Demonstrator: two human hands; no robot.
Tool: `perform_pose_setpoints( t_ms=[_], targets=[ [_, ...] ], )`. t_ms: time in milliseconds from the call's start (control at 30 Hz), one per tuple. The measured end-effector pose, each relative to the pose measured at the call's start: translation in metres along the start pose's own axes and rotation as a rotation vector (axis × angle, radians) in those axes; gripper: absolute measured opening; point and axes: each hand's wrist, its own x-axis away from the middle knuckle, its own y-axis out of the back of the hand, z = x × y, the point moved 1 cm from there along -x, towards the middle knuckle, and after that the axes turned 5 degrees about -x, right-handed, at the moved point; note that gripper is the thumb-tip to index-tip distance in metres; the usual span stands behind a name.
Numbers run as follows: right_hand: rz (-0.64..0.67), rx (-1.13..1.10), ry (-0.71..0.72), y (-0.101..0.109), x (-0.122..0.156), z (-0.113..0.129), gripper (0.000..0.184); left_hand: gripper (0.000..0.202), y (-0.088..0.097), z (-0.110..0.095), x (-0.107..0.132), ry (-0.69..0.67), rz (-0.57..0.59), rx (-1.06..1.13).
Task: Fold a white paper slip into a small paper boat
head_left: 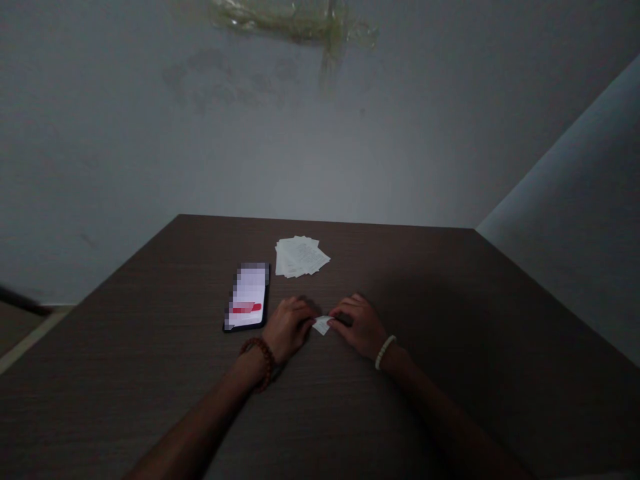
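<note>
A small piece of white paper (323,325) lies between my two hands, just above or on the dark table. My left hand (289,328), with a brown bead bracelet at the wrist, pinches its left side. From the right, my right hand (361,325), wearing a pale bead bracelet, grips the opposite side with thumb and fingers. The paper narrows to a point toward me; its folds are too small to make out. Beyond my hands sits a loose pile of printed white paper slips (301,257), fanned over one another.
Left of my left hand, a phone (249,297) with a lit, partly blurred screen rests on the brown wooden table (400,427). A grey wall (320,153) with tape stuck on it rises behind the far table edge. Another wall surface stands at the right.
</note>
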Motion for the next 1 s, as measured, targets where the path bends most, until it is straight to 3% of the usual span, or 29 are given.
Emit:
perform_pose_setpoints(
  t_ms=[300, 633, 1000],
  targets=[
    [0.006, 0.073, 0.005, 0.002, 0.0, 0.002, 0.007, 0.018, 0.0, 0.002, 0.002, -0.082, -0.001, -0.072],
    [0.103, 0.11, 0.156, 0.007, 0.001, -0.002, 0.009, 0.019, 0.005, -0.001, 0.003, -0.212, 0.144, -0.312],
    [0.158, 0.27, 0.258, 0.016, 0.002, 0.002, 0.01, 0.021, 0.008, 0.0, 0.005, -0.235, 0.137, -0.269]
  ],
)
